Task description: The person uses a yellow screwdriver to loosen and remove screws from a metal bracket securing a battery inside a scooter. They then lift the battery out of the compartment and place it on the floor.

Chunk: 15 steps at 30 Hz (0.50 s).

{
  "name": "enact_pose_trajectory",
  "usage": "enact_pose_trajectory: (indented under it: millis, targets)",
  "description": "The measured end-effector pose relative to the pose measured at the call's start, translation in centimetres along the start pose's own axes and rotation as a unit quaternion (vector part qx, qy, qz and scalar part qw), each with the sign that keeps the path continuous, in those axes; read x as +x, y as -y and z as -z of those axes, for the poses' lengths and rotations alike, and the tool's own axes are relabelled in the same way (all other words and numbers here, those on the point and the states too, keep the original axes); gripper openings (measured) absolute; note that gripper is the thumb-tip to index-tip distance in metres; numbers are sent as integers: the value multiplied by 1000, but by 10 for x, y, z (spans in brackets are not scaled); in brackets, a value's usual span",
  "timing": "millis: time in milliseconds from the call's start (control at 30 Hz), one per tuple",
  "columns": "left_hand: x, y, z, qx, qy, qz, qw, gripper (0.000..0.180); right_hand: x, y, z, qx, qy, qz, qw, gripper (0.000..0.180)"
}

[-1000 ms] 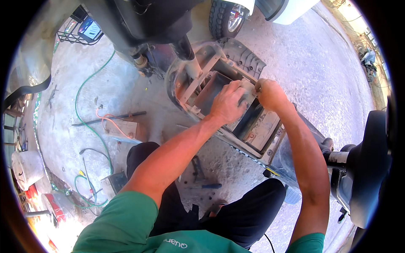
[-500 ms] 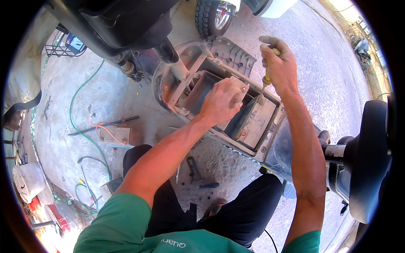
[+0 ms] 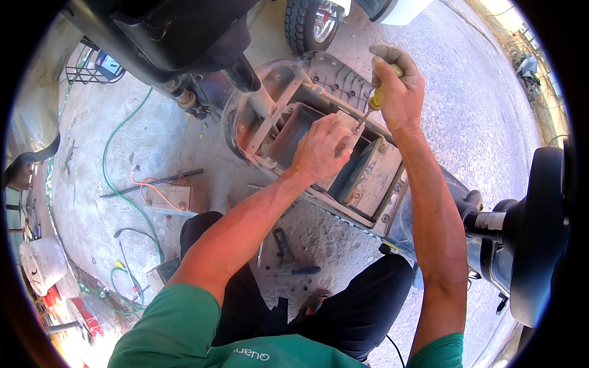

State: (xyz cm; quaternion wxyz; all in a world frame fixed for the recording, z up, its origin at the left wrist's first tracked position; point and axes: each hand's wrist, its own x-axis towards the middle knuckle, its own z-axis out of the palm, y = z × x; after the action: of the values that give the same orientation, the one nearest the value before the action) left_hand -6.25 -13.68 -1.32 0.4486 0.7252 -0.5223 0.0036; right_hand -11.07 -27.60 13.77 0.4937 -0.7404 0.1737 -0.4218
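Rough concrete floor (image 3: pixel 478 92) is stretching out under strong sunlight, with a scooter body panel (image 3: pixel 319 122) lying on it in front of the seated person. Right hand (image 3: pixel 399 86) is clenching round the yellow handle of a screwdriver (image 3: pixel 371 104), its tip pointing down at the panel's far edge, just beside the left fingers. Left hand (image 3: pixel 322 150) is resting flat on the grey tray (image 3: pixel 368 178) inside the panel, fingers loosely curled, steadying it. The work seems partway: the panel is already lying off the vehicle, yet the tray is sitting fastened inside. Nearer, loose tools (image 3: pixel 288 251) are lying by the knees; a green hose (image 3: pixel 116 165) is winding off left.
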Motion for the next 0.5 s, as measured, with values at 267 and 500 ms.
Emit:
enact_pose_trajectory:
  millis: [267, 500]
  targets:
    - [1, -2, 1, -1, 5, 9, 1000, 39, -1, -4, 7, 7, -6, 3, 1000, 23]
    - [1, -2, 2, -12, -1, 12, 1000, 36, -27, 6, 13, -104, 77, 63, 990, 24]
